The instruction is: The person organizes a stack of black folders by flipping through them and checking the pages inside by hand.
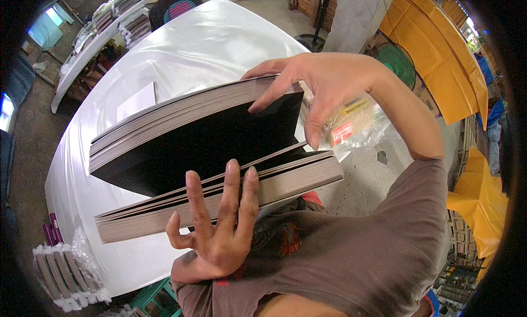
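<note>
A thick stack of grey-edged boards with black faces [217, 128] lies parted above the white-covered table [77, 152]. Its upper part [181, 114] bows up, with a wide black gap beneath. My right hand [329, 92] grips the right end of that part, fingers over its edge, while the thumb reaches down to the end of a thin loose board [274, 153]. Against the front edges of the lower part [299, 182] rests my left hand [222, 229], fingers spread and fingertips at the topmost boards. Whatever lies under the lower part is mostly hidden.
Clear plastic wrapping with a red label [343, 132] lies beyond my right hand. Padded bundles of boards [68, 276] stand at lower left, by a green stool [156, 298]. Another person [174, 7] is at the far side. A concrete pillar [357, 18] and green fan [396, 64] stand at right.
</note>
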A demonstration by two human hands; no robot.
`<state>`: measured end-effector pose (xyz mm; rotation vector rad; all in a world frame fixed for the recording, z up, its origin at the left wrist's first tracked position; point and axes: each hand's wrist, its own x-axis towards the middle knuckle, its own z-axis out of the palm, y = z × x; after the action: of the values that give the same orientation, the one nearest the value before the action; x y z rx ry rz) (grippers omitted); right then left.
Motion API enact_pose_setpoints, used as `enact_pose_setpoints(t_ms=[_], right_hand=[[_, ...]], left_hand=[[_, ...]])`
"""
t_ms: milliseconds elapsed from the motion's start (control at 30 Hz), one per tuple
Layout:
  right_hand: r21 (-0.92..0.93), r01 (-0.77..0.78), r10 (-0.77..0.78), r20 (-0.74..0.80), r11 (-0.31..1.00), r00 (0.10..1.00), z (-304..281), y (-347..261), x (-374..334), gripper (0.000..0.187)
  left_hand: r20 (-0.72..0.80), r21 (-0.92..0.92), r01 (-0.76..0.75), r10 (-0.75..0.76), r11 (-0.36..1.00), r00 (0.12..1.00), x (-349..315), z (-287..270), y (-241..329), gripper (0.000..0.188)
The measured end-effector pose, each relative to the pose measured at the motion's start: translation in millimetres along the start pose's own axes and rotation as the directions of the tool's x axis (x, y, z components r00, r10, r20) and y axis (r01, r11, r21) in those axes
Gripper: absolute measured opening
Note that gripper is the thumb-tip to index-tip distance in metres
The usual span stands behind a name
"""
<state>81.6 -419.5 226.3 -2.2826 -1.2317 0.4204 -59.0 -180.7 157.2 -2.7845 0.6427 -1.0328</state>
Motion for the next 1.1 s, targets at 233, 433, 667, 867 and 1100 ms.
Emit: enact_pose_setpoints(t_ms=[233, 433, 667, 867, 1100], right_hand=[[-0.002, -0.013, 0.013, -0.014, 1.0, 1.0, 2.9, 0.3, 6.5, 0.088], [-0.026, -0.015, 0.015, 0.014, 1.0, 1.0, 0.1, -5.2, 4.2, 0.084], [0.383, -0.038, 0.028, 0.031, 0.923, 0.999, -8.8, 4.1, 3.5, 0.064], [0.205, -0.055, 0.045, 0.053, 0.977, 0.998, -5.7, 0.2, -2.1, 0.055], [-0.008, 0.017, -0.017, 0.002, 1.0, 1.0, -2.7, -5.5, -5.4, 0.066]], left_hand=[[-0.021, 0.044, -0.052, 0.053, 0.998, 0.998, -9.0, -3.8, -6.2, 0.029], [-0.001, -0.001, -0.007, 0.007, 1.0, 1.0, -6.1, -3.9, -2.8, 0.029], [-0.006, -0.001, -0.026, 0.026, 1.0, 1.0, 0.8, -2.7, -0.3, 0.028], [-0.008, -0.037, -0.024, 0.024, 0.999, 1.0, 4.0, -0.1, 1.8, 0.026], [0.009, -0.099, -0.033, 0.034, 0.995, 0.999, 3.9, 0.9, -3.1, 0.03]])
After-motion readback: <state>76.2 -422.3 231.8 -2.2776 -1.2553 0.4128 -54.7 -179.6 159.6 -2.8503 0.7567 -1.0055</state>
